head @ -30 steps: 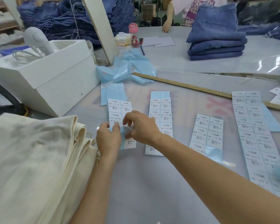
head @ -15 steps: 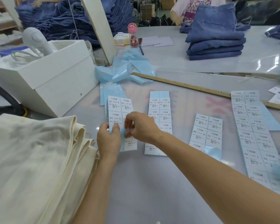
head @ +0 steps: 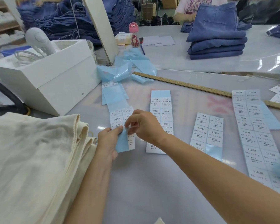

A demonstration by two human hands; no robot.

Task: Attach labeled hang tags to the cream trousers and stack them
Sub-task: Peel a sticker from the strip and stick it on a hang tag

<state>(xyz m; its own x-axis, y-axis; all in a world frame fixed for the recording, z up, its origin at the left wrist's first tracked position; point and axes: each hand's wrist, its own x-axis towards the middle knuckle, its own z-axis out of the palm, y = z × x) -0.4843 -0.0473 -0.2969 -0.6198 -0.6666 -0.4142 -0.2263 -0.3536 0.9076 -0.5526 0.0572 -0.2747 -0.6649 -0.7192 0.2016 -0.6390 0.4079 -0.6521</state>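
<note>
Two hands work one label sheet (head: pixel 120 125) on the bench (head: pixel 152 183): left hand (head: pixel 108 141) pinches its pale-blue glossy backing, right hand (head: pixel 142 125) pinches a white rectangular sticker above. Folded cream trousers (head: pixel 31 156), coarse-woven, lie just left.

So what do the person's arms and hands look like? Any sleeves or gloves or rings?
Both arms are bare up to the frame's edge, with no sleeves in view. The left hand and right hand wear no gloves, and no rings, watch or bracelet show on the parts visible. The fingernails look short and plain.
</note>
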